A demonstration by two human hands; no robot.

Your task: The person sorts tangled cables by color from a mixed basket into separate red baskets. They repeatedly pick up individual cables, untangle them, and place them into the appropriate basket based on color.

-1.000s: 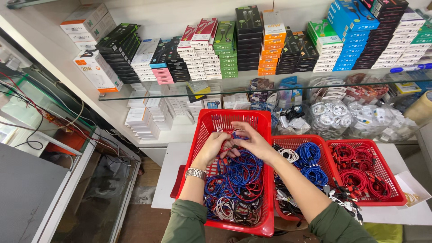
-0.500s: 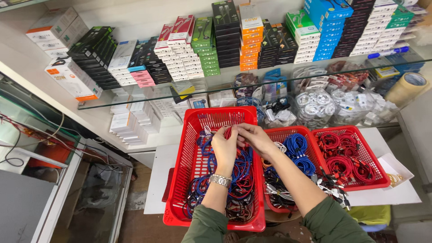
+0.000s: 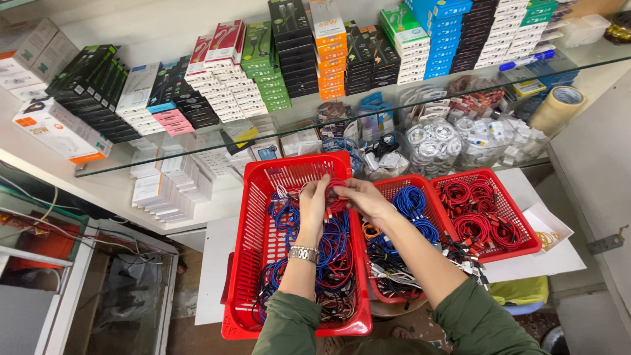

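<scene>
Both the left hand and right hand pinch a coiled red cable in closed fingers above the large red basket; it looks light, limp, tangle-prone, best held at the coil's middle

A person's left hand and right hand meet over a large red basket of tangled blue and red cables, gripping a red cable between them. Two smaller red baskets sit alongside, below a glass shelf of stacked boxes.
</scene>
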